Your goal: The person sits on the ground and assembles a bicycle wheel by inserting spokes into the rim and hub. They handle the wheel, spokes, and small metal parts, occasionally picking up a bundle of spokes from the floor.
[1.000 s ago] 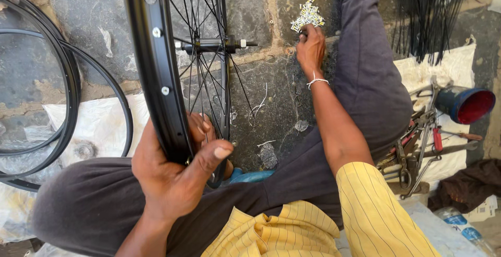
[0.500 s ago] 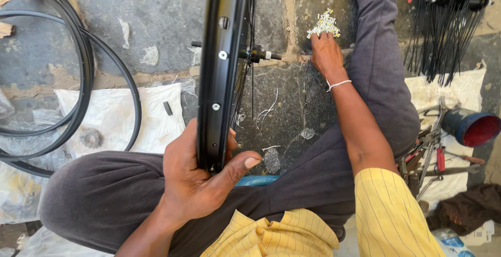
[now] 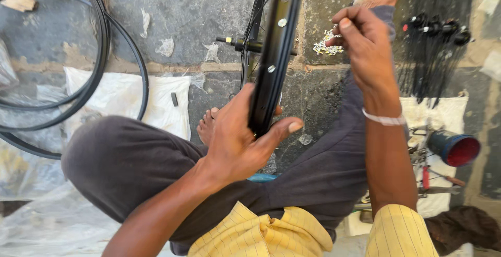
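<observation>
Head view: left hand (image 3: pixel 237 142) clamped on black rim (image 3: pixel 274 53), thumb on one side, fingers wrapped behind; rim runs upright, up from the palm. Hub axle (image 3: pixel 242 44) just left of rim, above the hand. Right hand (image 3: pixel 365 48) raised beside rim, fingertips pinched; anything held too small to tell. Nipple pile (image 3: pixel 326 45) just left of it. Tyres (image 3: pixel 78 64) far left.

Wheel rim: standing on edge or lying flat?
On edge. The black rim stands upright, seen edge-on, gripped at its near side by the left hand; the hub axle sticks out sideways.
</observation>
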